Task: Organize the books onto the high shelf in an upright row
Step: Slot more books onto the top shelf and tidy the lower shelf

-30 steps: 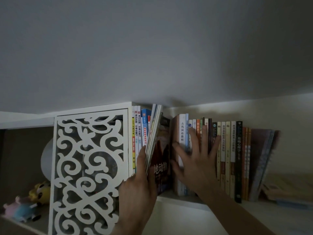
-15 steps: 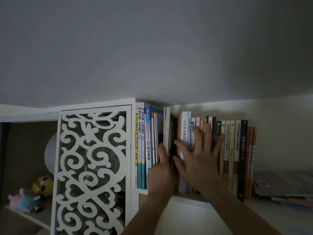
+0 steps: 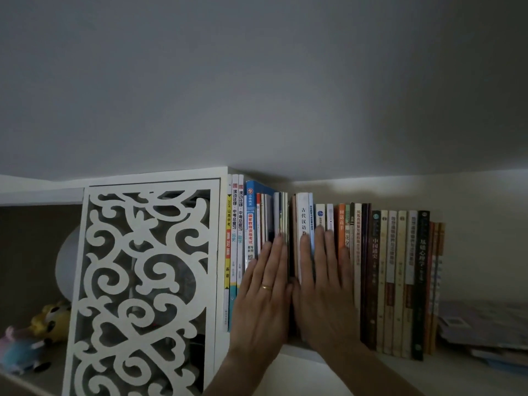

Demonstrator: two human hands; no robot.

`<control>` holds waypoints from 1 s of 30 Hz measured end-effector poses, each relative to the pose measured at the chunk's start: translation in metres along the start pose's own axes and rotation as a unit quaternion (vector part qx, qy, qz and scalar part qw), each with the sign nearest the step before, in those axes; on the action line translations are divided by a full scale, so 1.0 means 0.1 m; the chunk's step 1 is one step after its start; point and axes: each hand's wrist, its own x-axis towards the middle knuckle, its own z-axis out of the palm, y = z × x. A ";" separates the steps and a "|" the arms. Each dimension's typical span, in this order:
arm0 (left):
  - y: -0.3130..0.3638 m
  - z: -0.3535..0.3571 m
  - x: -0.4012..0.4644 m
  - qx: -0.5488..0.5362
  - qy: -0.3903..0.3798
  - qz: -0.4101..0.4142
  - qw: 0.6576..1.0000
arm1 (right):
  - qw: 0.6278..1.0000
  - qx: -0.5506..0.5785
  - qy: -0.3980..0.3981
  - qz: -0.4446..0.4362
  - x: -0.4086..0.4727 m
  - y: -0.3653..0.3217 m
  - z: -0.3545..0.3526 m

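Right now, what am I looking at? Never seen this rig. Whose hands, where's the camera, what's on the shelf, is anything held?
There is no machine here: a person works with two bare hands, and the single picture comes from a wide-angle camera worn on their head, tilted up at a high shelf under the ceiling.

On the shelf stands a row of books, spines out and upright. To the right of the row a few books lie flat in a pile. To the left is a white cut-out panel, and beyond it some soft toys in a side compartment.

The left hand, which wears a ring, and the right hand lie flat, fingers straight, pressed against the spines near the middle of the row. Neither grips anything; they look to be pushing the books in level.
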 end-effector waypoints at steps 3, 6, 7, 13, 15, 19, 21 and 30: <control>-0.16 0.13 0.02 0.032 -0.024 0.001 0.999 | 1.000 0.011 -0.006 -0.001 0.05 -0.10 0.05; -0.21 0.10 -0.01 0.038 -0.039 0.004 0.999 | 1.000 0.008 -0.025 -0.015 0.05 -0.14 0.02; -0.20 0.07 -0.02 0.036 -0.043 0.003 0.998 | 0.999 0.009 -0.037 -0.013 0.04 -0.13 -0.02; -0.12 -0.18 0.00 -0.027 -0.074 -0.003 0.997 | 0.994 0.049 -0.080 -0.053 -0.01 0.07 -0.34; -0.03 -0.24 -0.02 -0.051 -0.055 0.001 0.997 | 0.993 0.063 -0.082 -0.064 -0.08 0.20 -0.46; 0.38 -0.35 -0.02 -0.105 -0.035 0.010 0.994 | 0.996 0.058 -0.050 -0.048 -0.40 0.67 -0.75; 0.66 -0.39 0.00 -0.145 -0.039 0.018 0.988 | 0.998 0.065 -0.027 -0.008 -0.59 1.01 -0.92; 1.59 0.13 -0.40 -0.122 -0.017 0.072 0.990 | 0.987 -0.067 -0.099 0.104 -1.47 2.65 -1.16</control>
